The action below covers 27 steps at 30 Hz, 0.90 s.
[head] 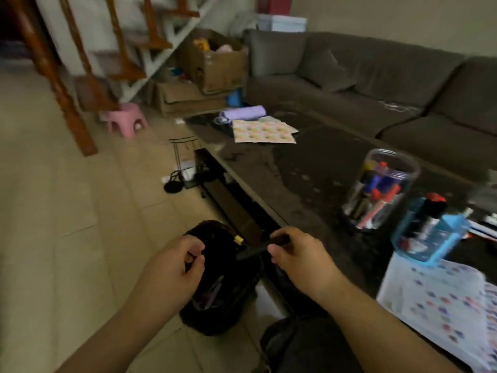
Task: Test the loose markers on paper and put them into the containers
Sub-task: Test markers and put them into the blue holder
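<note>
My left hand (178, 267) pinches the black pouch's (215, 286) zip pull; my right hand (298, 257) grips a dark marker (251, 253) above it. Next I'd test it on the paper (441, 297), right, then the far jar (380, 189).

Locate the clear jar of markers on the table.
In the head view, the clear jar stands on the dark table at the right, just behind the blue container and ahead of the right hand.
</note>
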{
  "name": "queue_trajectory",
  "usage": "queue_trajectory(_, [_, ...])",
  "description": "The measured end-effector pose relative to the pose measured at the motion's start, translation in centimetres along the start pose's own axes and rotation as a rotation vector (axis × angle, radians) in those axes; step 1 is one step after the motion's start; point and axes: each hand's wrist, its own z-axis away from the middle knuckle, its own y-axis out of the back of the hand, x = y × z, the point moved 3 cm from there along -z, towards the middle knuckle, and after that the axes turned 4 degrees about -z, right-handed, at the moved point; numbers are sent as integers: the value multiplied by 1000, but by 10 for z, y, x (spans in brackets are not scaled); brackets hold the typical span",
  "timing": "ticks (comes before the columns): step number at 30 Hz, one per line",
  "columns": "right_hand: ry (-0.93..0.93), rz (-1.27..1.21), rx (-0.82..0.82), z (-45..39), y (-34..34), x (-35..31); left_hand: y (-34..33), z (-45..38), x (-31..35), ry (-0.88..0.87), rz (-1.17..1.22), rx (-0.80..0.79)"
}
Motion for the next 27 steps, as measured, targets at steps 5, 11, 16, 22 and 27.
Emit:
queue_trajectory(5, [-116, 82, -161, -20, -25, 6, 6, 5, -10, 36, 35, -6])
queue_trajectory(11, [-13, 13, 102, 19, 30, 23, -21, -11, 34, -123, 14, -61])
queue_trajectory(16, [-38, 30, 388, 70, 92, 66, -64, -25, 113, -316, 58, -202])
queue_trajectory(22, [-224, 9, 650, 143, 165, 131, -139, -7, 219, -588, 157, -333])
queue_trajectory(27, [-352, 3, 803, 192, 209, 178, -196, 13, 298, -733, 226, -415])
